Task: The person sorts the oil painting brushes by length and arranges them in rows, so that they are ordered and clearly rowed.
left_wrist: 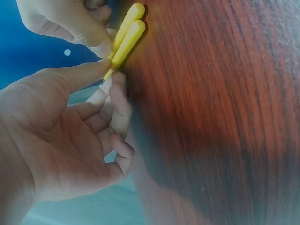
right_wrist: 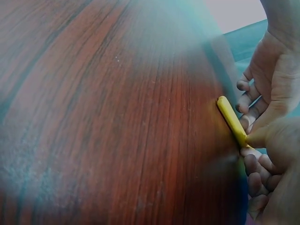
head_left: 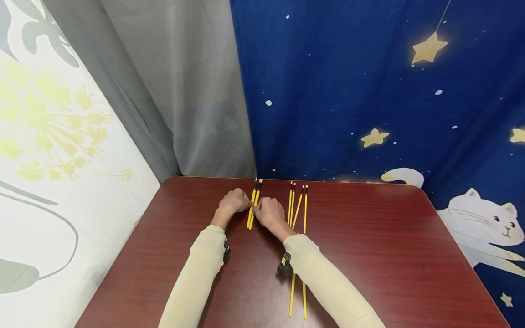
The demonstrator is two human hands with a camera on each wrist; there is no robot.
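Two paintbrushes point(head_left: 257, 197) with yellow handles, dark ferrules and white tips lie side by side near the far edge of the table, tips pointing away. My left hand point(head_left: 235, 200) pinches them from the left between thumb and fingers. From the other side, my right hand point(head_left: 270, 212) pinches them too, its thumb close to the left one. In the left wrist view, the rounded handle ends point(left_wrist: 130, 42) jut out past both hands. The right wrist view shows one yellow handle point(right_wrist: 229, 115) beside the fingers; the fingers partly hide the brushes' middles.
Several more yellow paintbrushes point(head_left: 305, 209) lie to the right, partly beneath my right forearm, their handles reaching toward the near side. The dark red wooden table point(head_left: 369, 255) ends at a grey curtain point(head_left: 209, 91) and a blue starry curtain point(head_left: 328, 91).
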